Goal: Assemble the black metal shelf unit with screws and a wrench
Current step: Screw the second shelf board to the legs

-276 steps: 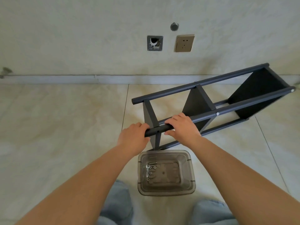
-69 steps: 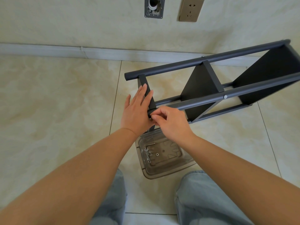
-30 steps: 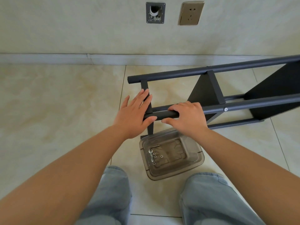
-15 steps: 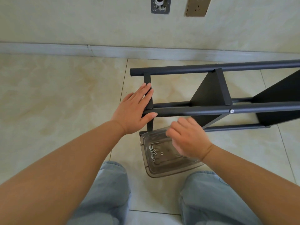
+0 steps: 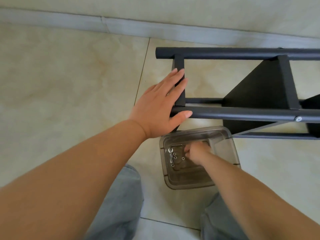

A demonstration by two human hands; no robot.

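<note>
The black metal shelf unit lies on its side on the tiled floor, its tubes running off to the right. My left hand presses flat on the end crossbar, fingers straight, thumb along the near tube. My right hand reaches down into the clear plastic bin with its fingers curled over the bottom. Several loose screws and a small silver tool lie just left of those fingers. Whether the fingers hold anything is hidden. One silver screw sits in the near tube.
The bin stands on the floor between my knees and the shelf's near tube. A grey skirting board runs along the wall behind. Bare floor tiles stretch to the left.
My right hand left the near tube and dropped into the bin beside the screws. My left hand has stayed flat on the end crossbar. The camera tilted further down.
</note>
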